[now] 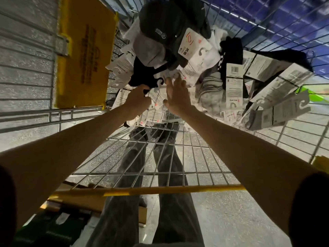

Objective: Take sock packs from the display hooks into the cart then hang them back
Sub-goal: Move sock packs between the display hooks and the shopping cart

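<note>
Both hands are low inside the cart [160,139], close together but not touching. The left hand [139,99] has its fingers curled and pinches the black plastic hook [157,82] of a dark sock pack [140,73]. I cannot tell how firm this pinch is, because the back of the hand hides the fingertips. The right hand [176,94] is wide, with straight, slightly spread fingers, and it lies flat against the white card packs [197,56] just beside that hook.

I judge that the step in hand is to take one pack out of the pile so that it can be hung back. To do it well, the flat right hand should hold the neighbouring packs down while the left hand lifts by the hook, slowly and straight up. The cut-out hangers of the cards can easily catch one another, so it is wise to check that only one pack comes. The opening of the hook should be kept free of the fingers, ready for the display.

Around the hands, the pile fills the far end of the cart. More barcode packs [277,81] lean on the right wire wall. A yellow flap [83,50] stands at the left and the yellow handle bar [160,190] is nearest. No display hooks are in view.
</note>
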Tool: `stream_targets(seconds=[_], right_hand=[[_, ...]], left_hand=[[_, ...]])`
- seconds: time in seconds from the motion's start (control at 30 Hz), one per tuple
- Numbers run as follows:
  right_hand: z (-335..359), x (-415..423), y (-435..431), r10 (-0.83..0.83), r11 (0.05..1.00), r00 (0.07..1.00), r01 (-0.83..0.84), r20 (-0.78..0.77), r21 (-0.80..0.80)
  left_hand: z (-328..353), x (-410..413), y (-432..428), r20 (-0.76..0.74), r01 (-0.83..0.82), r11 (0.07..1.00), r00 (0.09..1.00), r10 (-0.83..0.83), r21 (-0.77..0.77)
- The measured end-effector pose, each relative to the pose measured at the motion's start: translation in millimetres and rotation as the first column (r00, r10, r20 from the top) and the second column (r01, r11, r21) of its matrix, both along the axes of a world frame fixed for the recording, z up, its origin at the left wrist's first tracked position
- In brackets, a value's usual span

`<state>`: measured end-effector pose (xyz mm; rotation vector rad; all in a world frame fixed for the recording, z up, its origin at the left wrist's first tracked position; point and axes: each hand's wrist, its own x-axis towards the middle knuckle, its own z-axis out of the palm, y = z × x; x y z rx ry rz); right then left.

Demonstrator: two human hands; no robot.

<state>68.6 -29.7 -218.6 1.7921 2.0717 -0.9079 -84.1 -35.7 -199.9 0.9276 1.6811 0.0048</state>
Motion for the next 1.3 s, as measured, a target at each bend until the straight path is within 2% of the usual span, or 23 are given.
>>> stream_targets(seconds=[0.07, 0.13, 0.3, 0.37, 0.47, 0.6, 0.67, 0.73, 0.8, 0.87, 1.0, 1.17, 1.23, 1.3], right_hand=[[1, -3, -11, 0.079, 0.996, 0.996, -0.08, 0.042, 0.028], [1, -3, -22, 0.09, 0.995, 0.995, -0.091, 0.035, 0.035], [-3, 10, -43, 0.225, 0.961, 0.972, -0.234, 0.075, 0.148], [-2, 14, -45, 0.247, 0.948, 0.963, -0.264, 0.109, 0.178], [-3, 11, -41, 0.226, 0.947, 0.971, -0.236, 0.072, 0.216], [3, 2, -36, 0.272, 0.942, 0.961, -0.277, 0.049, 0.192], [4, 2, -38, 0.256, 0.952, 0.967, -0.25, -0.013, 0.178], [0, 6, -43, 0.234, 0.937, 0.965, -0.192, -0.116, 0.292], [-6, 20, -48, 0.279, 0.889, 0.941, -0.179, -0.19, 0.422], [-4, 34, -47, 0.337, 0.86, 0.928, -0.235, -0.158, 0.454], [-9, 43, -39, 0.353, 0.867, 0.935, -0.335, 0.019, 0.369], [-7, 11, -34, 0.373, 0.92, 0.909, -0.388, 0.186, 0.056], [-10, 2, -39, 0.334, 0.934, 0.906, -0.355, 0.259, 0.038], [-14, -6, -40, 0.261, 0.951, 0.917, -0.298, 0.301, 0.085]], left_hand=[[-4, 7, 2, 0.004, -0.124, 0.992, 0.992, 0.124, -0.018], [-5, 12, 1, 0.033, -0.223, 0.974, 0.974, 0.224, -0.034], [-8, 14, 1, 0.229, -0.413, 0.896, 0.867, 0.442, -0.164], [-10, 15, 5, 0.232, -0.361, 0.915, 0.889, 0.396, -0.179], [-14, 16, 7, 0.173, -0.276, 0.933, 0.932, 0.319, -0.229], [-20, 19, 10, 0.16, -0.307, 0.907, 0.918, 0.362, -0.289], [-20, 10, 9, 0.218, -0.306, 0.891, 0.895, 0.389, -0.336], [-18, -2, 8, 0.31, -0.286, 0.89, 0.862, 0.401, -0.356], [-10, -8, 5, 0.341, -0.28, 0.907, 0.858, 0.384, -0.316], [-5, -11, 1, 0.331, -0.275, 0.919, 0.871, 0.363, -0.283], [1, -6, -6, 0.312, -0.241, 0.935, 0.896, 0.317, -0.259], [-8, 11, -10, 0.195, -0.323, 0.883, 0.895, 0.402, -0.34], [-13, 13, -10, 0.196, -0.304, 0.874, 0.897, 0.397, -0.38], [-16, 13, -10, 0.201, -0.328, 0.857, 0.88, 0.43, -0.398]])
